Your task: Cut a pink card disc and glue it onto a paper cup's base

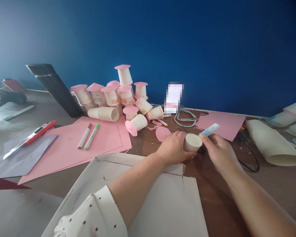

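My left hand (172, 148) is wrapped round a small white paper cup (193, 144), whose flat base faces up toward me. Close beside it, my right hand (220, 152) pinches a white and blue glue stick (211, 129) between thumb and fingers. The near end of the stick is hidden by my thumb, so I cannot tell whether it touches the cup. A round pink paper piece (163, 134) lies on the brown table just behind my left hand. Several white cups with pink paper roofs, such as the topmost cup (125, 76), are piled against the blue wall.
A nested stack of cups (103, 114) lies before the pile. Left are two markers (91, 136), pink sheets (71, 148), a red utility knife (39, 133) and a black bottle (59, 90). A white board (148, 197) lies under my left arm. Rightward are a cable (185, 118) and bigger cups (273, 141).
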Tool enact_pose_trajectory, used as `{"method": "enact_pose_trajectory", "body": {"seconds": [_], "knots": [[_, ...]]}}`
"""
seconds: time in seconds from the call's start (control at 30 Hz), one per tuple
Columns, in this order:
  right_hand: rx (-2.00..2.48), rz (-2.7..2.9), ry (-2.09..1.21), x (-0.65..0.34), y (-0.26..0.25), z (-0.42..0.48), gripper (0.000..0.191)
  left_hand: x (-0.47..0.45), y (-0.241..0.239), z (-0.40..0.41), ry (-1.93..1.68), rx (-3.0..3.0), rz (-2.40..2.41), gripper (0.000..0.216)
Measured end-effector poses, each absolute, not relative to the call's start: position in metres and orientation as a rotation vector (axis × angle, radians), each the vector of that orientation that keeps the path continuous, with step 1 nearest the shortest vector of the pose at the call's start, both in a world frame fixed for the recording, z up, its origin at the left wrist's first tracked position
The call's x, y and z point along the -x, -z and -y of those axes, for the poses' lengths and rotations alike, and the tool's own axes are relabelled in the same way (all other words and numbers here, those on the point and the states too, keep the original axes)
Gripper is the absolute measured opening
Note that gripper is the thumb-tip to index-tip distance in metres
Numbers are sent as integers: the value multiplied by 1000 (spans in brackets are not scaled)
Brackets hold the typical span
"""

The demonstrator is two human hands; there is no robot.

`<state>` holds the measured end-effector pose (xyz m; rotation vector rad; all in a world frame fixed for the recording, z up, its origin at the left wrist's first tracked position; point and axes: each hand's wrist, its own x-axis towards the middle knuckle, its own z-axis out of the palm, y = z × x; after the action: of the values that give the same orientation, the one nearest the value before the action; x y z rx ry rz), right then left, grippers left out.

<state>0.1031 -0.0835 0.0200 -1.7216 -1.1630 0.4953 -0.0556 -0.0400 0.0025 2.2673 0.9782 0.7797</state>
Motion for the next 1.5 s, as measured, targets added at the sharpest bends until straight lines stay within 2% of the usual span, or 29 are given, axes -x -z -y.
{"method": "enact_pose_trajectory", "body": {"seconds": [0.33,0.9,1.2,1.4,1.5], "knots": [[1617,1028,-521,-118,1,77,40,55,-1,40,-770,-2254,-971,55],[1761,1187,-426,-107,-18,85,37,57,-3,40,-740,-2232,-944,60],[1682,1089,-432,-113,-8,81,41,59,-5,39,-791,-2171,-908,58],[1677,1116,-446,-105,-16,85,37,63,-9,37,-754,-2160,-867,56],[1704,1143,-441,-98,-22,88,34,61,-8,39,-782,-2154,-885,65]]}}
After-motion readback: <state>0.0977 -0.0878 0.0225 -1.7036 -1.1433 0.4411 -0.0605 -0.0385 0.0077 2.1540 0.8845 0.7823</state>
